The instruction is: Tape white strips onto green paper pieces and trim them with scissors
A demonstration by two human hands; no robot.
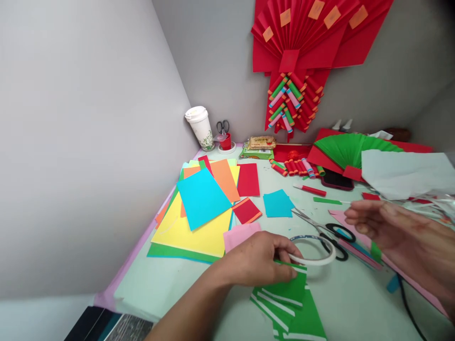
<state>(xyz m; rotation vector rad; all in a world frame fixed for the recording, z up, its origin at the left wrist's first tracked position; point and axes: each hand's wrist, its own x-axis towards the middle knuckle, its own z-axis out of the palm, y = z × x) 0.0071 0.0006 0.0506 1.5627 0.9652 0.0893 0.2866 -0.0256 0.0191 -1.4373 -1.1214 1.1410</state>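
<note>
My left hand (254, 258) is closed on a roll of tape (329, 255), its fingers hooked at the white ring's near left side. The thumb lies over the top green paper piece (284, 289), which has white strips along it; whether it also grips the paper I cannot tell. Several green pieces with white strips fan out below. To the right, my right hand (398, 237) hovers with its fingers stretched out and nothing visible in them. Between the hands, black-handled scissors (332, 232) lie on the table, partly behind the tape roll.
Coloured paper sheets (202, 199) are piled at the left, with blue squares (279, 203) nearby. A white cup (201, 128), small scissors in a red holder (225, 139) and a green folded fan (355, 147) stand or lie at the back. A red pen (313, 191) lies mid-table.
</note>
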